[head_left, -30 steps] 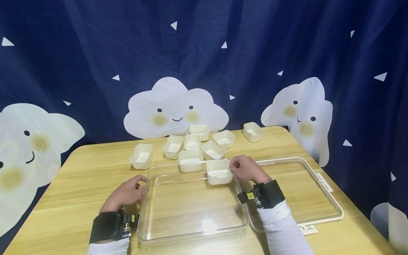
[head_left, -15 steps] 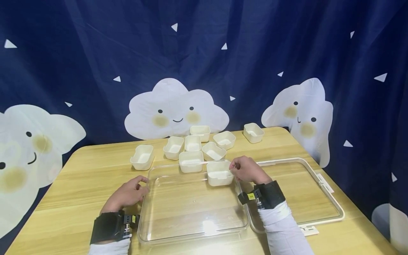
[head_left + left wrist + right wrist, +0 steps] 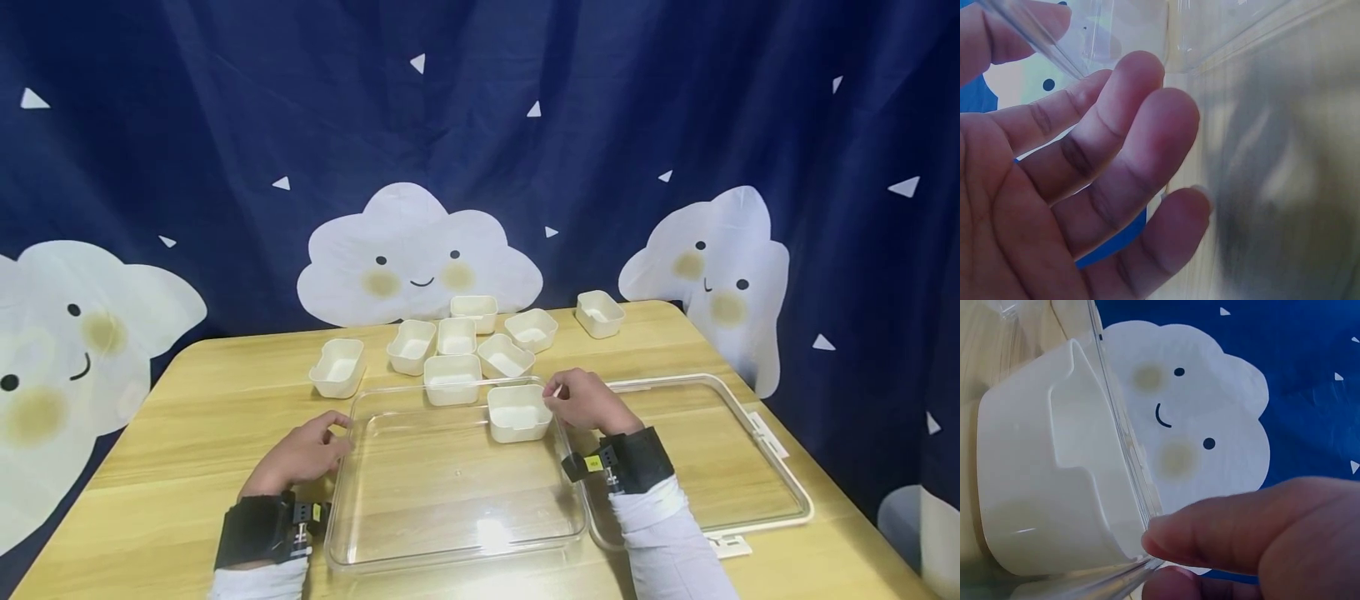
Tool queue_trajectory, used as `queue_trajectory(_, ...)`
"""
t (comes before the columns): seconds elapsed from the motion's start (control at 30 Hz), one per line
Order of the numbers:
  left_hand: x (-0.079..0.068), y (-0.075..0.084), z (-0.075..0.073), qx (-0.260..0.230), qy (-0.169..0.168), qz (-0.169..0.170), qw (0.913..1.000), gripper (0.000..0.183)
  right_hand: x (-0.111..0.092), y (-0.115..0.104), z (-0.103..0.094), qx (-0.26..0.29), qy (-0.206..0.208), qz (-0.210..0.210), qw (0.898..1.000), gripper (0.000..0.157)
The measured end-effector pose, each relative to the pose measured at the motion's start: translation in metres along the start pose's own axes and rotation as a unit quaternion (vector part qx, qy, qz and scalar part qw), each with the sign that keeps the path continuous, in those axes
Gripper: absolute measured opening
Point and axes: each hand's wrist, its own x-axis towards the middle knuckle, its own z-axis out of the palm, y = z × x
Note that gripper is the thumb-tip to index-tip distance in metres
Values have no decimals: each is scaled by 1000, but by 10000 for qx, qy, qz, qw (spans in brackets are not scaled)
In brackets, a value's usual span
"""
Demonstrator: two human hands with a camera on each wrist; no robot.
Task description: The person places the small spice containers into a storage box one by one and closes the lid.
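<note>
Touching the clear box [image 3: 442, 492], perhaps also the white bin [image 3: 517, 427] inside: right hand [image 3: 588, 402].

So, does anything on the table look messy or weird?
Slightly: the small cream plastic bins behind the clear rectangular plastic box sit scattered at different angles, looking untidy. Nothing seems spilled or broken.

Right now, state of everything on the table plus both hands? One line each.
Clear bin: upright, lidless
Lid: off, lying flat right of bin
Lid clips: two visible, sticking outward
Cup in bin: upright, empty, far right corner
Eight other cups: outside bin, upright, empty
Left hand: fingers loosely bent at bin's left side
Right hand: at bin's far right corner; pinching unclear
</note>
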Motion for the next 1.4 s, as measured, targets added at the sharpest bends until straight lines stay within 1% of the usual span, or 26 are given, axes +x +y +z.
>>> queue_trajectory(0.23, -2, 1, -2, -36, 86, 9, 10000, 38, 0, -6, -4, 18, -47, -66, 10000, 8)
queue_trajectory(0.3, -2, 1, -3, -27, 90, 63, 9999, 39, 0, -8, -5, 38, -37, -70, 10000, 8)
queue_trajectory(0.63, -7, 4, -6, -36, 86, 174, 9998, 40, -2, -10, -10, 192, 69, -71, 9998, 8)
queue_trajectory(0.73, -8, 4, -6, -80, 81, 216, 9997, 40, -3, -9, -9, 286, 141, -132, 9994, 9)
queue_trajectory(0.9, -10, 1, -1, -189, 70, 265, 9994, 38, -7, -6, -6, 538, 375, -199, 9976, 9)
queue_trajectory(1.13, -10, -5, 7, -232, 86, 226, 9994, 34, -13, -2, -2, 943, 708, -57, 9930, 13)
queue_trajectory(1.23, -8, -4, 7, -194, 101, 248, 9995, 35, -11, -1, -2, 1313, 843, 6, 9878, 13)
queue_trajectory(1.33, -4, -3, 5, -121, 128, 275, 9995, 37, -7, 2, -4, 1737, 978, 61, 9799, 14)
queue_trajectory(1.4, 0, -2, 4, -87, 141, 242, 9996, 37, -5, 4, -6, 1893, 1037, 76, 9764, 16)
